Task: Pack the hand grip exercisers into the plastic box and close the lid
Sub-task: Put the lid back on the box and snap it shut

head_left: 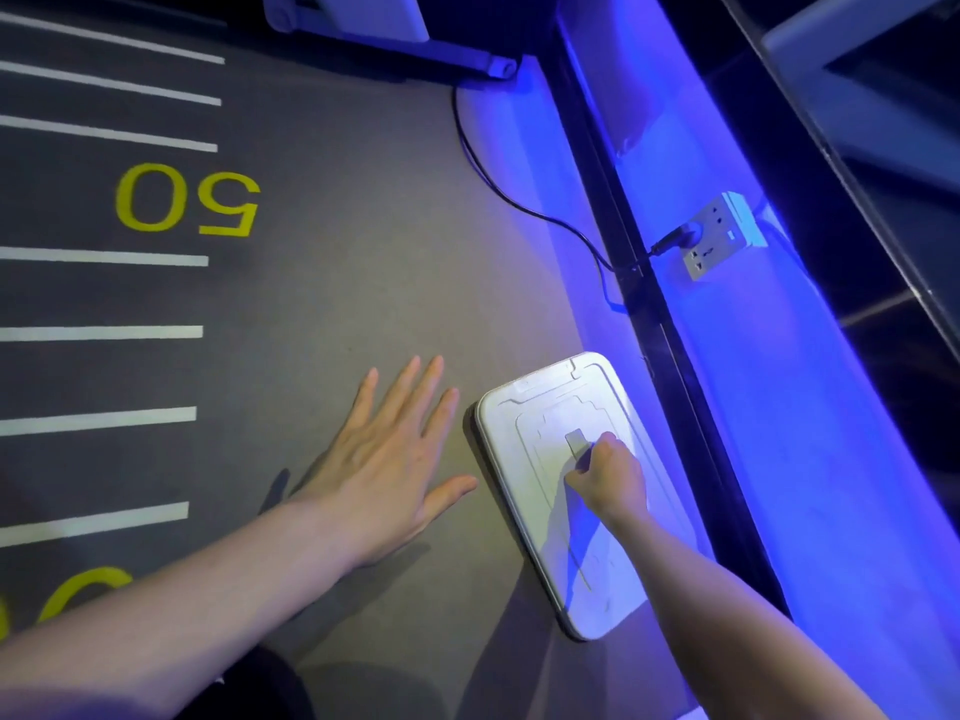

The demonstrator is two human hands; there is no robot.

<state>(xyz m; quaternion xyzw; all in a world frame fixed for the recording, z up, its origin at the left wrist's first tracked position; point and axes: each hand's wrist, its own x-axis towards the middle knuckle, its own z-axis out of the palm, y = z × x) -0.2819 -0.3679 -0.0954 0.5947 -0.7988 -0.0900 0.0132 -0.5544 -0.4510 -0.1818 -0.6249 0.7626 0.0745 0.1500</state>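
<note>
A white plastic box [524,459] lies on the grey floor at the lower right with its lid down. My right hand [608,475] rests on top of the lid, fingers curled around the small handle [575,443] in the lid's middle. My left hand [395,459] is spread flat, palm down, just left of the box, fingers apart and holding nothing; its thumb tip is close to the box's left edge. No hand grip exercisers are visible; the inside of the box is hidden by the lid.
The grey floor [322,283] carries white stripes and a yellow "50". A black rail [670,356] and blue-lit wall run along the box's right side. A wall socket [719,236] has a black cable [519,205] trailing across the floor toward equipment at the top.
</note>
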